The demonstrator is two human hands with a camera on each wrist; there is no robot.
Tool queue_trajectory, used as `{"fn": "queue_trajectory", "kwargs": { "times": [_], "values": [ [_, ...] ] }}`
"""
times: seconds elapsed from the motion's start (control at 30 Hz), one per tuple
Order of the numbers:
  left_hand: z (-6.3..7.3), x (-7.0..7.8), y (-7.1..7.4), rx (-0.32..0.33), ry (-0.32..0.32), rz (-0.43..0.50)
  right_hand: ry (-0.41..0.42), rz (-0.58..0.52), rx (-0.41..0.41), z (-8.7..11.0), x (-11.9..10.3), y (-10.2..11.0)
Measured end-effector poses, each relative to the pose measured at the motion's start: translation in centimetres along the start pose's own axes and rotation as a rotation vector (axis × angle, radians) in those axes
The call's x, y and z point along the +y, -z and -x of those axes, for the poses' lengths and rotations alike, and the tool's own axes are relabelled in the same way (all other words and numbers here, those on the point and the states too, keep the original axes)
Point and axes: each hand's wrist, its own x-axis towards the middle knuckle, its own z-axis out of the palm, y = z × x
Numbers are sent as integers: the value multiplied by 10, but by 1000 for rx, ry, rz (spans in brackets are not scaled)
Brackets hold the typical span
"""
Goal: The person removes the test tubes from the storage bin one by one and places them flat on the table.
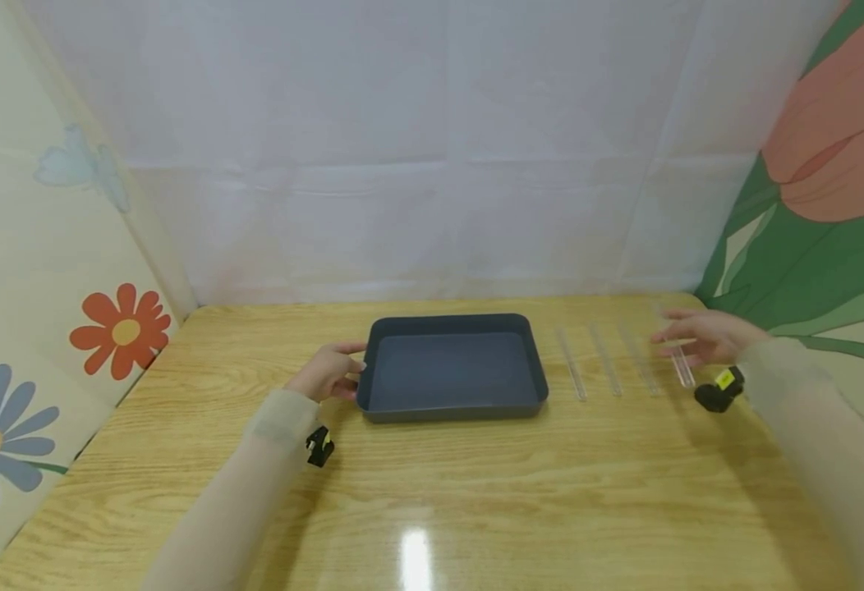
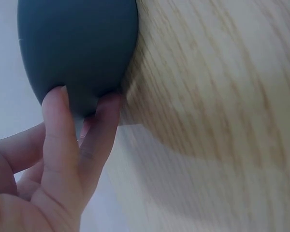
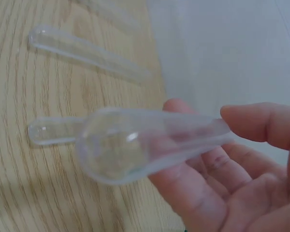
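Note:
A dark grey rectangular tray (image 1: 450,373) sits on the table. At its left end is my left hand (image 1: 331,371), its fingertips touching the outer wall (image 2: 79,53) in the left wrist view. My right hand (image 1: 709,335) is right of the tray, pinching a clear test tube (image 1: 682,368) between thumb and fingers. In the right wrist view the rounded end of this test tube (image 3: 111,147) points toward the camera, above the table. Three more clear test tubes lie in a row between the tray and my right hand, the closest to the tray being one test tube (image 1: 572,365).
The wood-patterned table (image 1: 432,484) has a white cloth (image 1: 432,164) hanging behind its far edge. Flower-printed panels stand at the left (image 1: 25,312) and right. A small black device (image 1: 719,390) is strapped at the right wrist, another at the left wrist.

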Motion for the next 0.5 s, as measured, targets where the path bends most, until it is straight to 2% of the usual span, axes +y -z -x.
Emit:
{"fn": "queue_trajectory", "kwargs": {
  "times": [0.23, 0.5],
  "values": [
    [0, 2, -1, -6, -4, -3, -33, -2, 20, -3, 1, 7],
    [0, 3, -2, -6, -6, -8, -32, 64, 52, -5, 10, 17]
  ]
}}
